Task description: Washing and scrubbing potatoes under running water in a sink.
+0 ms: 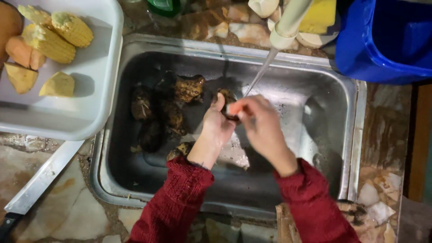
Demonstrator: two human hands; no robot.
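Steel walls of the sink [346, 112] frame what we see: our two hands meet in the middle of the basin, under a thin stream of water [260, 74] that falls from the pale tap [288, 22]. Our left hand [217, 126] is curled around a dark, muddy root [228, 100], which sits just above the thumb, in the water. Our right hand [261, 123] is closed too, its fingers pinched on a small orange-and-white piece [235, 108] pressed against that root; we cannot tell what the piece is. Both sleeves [180, 198] are dark red knit.

Left of the hands, more muddy roots [173, 103] lie in a heap on the sink floor, touching one another. On the stone desk [67, 211] to the left stands a white tub [90, 108], its edge overhanging the sink rim; it holds cut corn cobs [58, 33] and orange-yellow vegetable chunks [20, 65]. A long knife [40, 180] lies on the desk below the tub. At the upper right corner stands a blue bucket [387, 40].
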